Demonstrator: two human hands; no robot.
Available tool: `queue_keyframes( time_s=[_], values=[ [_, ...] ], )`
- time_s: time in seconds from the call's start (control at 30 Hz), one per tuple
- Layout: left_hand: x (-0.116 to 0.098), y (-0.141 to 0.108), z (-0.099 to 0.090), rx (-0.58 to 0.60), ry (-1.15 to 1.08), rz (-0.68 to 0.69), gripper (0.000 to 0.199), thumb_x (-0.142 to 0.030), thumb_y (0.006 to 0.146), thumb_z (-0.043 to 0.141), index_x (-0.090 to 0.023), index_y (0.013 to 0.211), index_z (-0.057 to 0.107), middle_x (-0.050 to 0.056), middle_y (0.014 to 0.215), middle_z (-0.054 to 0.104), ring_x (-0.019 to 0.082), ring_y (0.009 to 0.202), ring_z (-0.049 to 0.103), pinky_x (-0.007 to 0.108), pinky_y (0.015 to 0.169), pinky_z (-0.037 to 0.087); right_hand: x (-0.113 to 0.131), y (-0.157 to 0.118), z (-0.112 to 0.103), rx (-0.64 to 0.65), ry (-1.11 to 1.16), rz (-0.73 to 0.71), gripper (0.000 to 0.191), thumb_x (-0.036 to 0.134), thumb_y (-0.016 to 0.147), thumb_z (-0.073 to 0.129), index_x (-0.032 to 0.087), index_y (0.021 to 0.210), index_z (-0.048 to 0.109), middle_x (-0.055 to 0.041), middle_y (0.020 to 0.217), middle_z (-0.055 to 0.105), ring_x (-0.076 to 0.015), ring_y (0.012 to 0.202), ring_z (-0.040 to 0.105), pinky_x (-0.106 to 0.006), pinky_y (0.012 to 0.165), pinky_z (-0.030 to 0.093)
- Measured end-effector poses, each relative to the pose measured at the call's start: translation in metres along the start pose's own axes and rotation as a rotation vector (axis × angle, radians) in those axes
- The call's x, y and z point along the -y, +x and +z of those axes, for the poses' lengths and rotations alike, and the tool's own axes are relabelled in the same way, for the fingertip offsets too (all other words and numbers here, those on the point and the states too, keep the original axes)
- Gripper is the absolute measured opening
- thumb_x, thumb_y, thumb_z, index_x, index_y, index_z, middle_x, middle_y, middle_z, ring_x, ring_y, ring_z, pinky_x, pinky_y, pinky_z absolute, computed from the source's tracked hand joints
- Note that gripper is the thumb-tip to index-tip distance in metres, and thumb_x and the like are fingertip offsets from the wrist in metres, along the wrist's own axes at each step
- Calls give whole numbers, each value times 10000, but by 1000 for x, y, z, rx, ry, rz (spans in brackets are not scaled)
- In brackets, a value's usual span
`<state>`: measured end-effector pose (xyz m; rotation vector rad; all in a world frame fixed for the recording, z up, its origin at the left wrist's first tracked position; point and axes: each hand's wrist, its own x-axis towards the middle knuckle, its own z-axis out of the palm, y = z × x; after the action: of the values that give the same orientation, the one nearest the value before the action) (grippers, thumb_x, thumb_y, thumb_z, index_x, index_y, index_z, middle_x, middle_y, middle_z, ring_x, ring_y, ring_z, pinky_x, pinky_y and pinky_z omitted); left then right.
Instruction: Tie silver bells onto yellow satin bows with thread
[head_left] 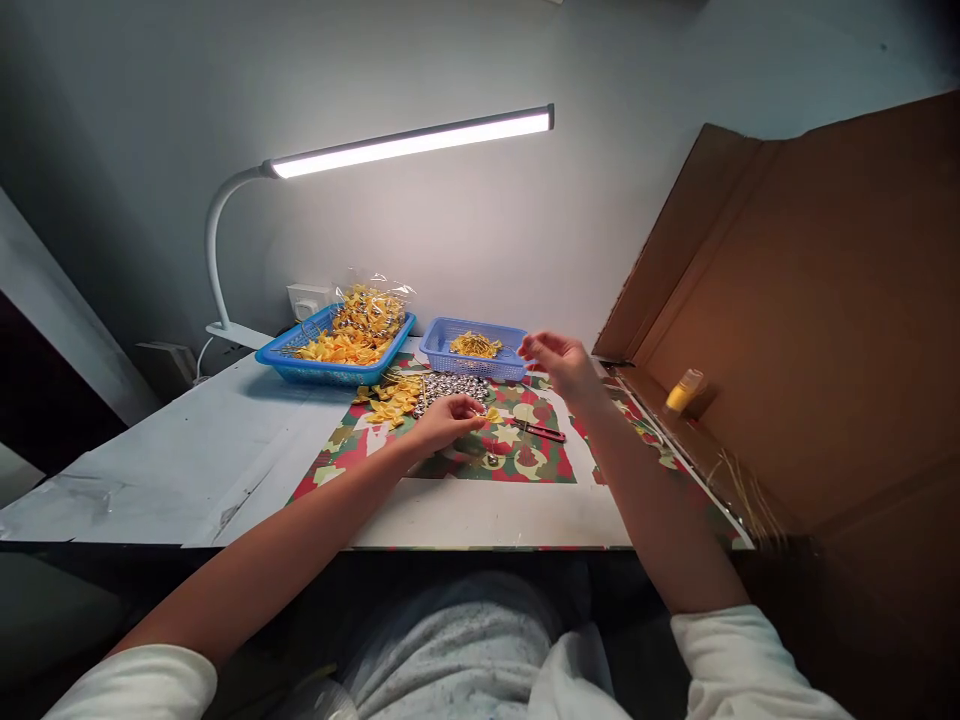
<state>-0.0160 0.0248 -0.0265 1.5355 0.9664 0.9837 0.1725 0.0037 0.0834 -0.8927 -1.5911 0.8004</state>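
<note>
No readable text, label, brand, number or sign.
</note>
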Motion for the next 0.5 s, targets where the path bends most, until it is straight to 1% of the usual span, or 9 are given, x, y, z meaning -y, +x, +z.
queue_keyframes(
  time_s=[0.07,0.13,0.17,0.23,0.33,0.43,0.5],
  values=[
    [1,1,0,6,-28,8,407,-420,563,802,-150,811,624,-18,619,620,83,497,507,192,449,323,-28,-11,8,21,-48,38,282,476,704,673,200,660,636,-24,760,665,-154,741,605,-290,700,489],
    [1,1,-1,16,-48,25,430,-429,558,806,-149,821,613,-23,613,615,83,500,511,190,453,325,-55,-23,17,65,-114,112,275,442,704,654,192,592,627,-31,766,676,-176,781,618,-308,744,481],
    [1,1,-1,24,-56,30,434,-432,561,805,-149,825,610,-28,608,611,80,498,509,189,453,327,-67,-28,22,97,-124,155,270,436,706,642,191,592,634,-29,736,675,-180,765,620,-311,734,479],
    [0,1,-1,32,-71,30,433,-436,571,805,-154,834,607,-33,611,614,76,499,509,188,455,337,-86,-36,29,113,-99,233,264,435,717,620,189,626,651,-26,678,668,-178,695,614,-313,685,478],
    [-2,-1,0,26,-90,22,419,-453,583,803,-155,819,625,-4,666,663,94,556,553,198,487,380,-100,-43,35,51,-47,223,251,422,736,605,189,668,670,-36,687,680,-181,681,616,-315,678,479],
    [-2,-2,0,30,-79,4,404,-481,594,793,-148,777,659,42,722,699,119,616,580,216,523,410,-102,-46,39,-16,-11,190,241,411,739,605,191,666,669,-42,695,681,-187,684,621,-317,676,483],
    [1,-1,-1,23,-74,-8,398,-485,588,797,-144,748,666,49,717,697,116,607,569,219,527,412,-99,-48,41,-37,3,194,250,412,742,594,192,641,654,-36,668,667,-182,661,611,-315,663,481]
  ],
)
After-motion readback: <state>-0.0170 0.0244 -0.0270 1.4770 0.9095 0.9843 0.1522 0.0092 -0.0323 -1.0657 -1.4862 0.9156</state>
